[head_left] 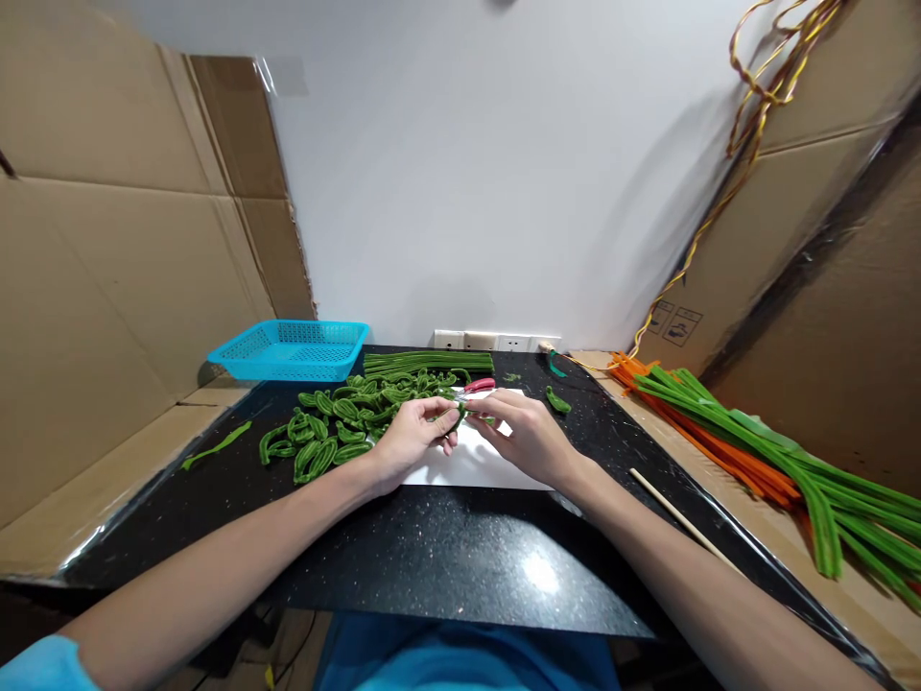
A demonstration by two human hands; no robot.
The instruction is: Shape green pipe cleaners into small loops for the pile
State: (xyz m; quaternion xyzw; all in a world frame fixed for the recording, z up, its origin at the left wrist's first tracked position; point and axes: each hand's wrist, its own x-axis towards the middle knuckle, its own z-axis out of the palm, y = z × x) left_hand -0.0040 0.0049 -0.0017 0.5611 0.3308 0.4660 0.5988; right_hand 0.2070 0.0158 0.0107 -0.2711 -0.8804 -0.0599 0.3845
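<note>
Above a white sheet (471, 463) on the black tabletop, both hands meet at a small green fuzzy piece (460, 411). My left hand (413, 437) pinches it between thumb and fingers. From the other side, my right hand (529, 432) has its fingertips closed on the same piece, whose shape is mostly hidden by the fingers. Just behind the hands lie pliers with red handles (480, 385). A pile of looped green pieces (345, 413) spreads to the left of my left hand.
A blue basket (288, 369) stands back left. Straight green stems (428, 362) lie behind the pile. One green piece (557, 400) and a wooden stick (683, 518) lie right. Green (763, 446) and orange strips (726, 461) rest on cardboard at the far right.
</note>
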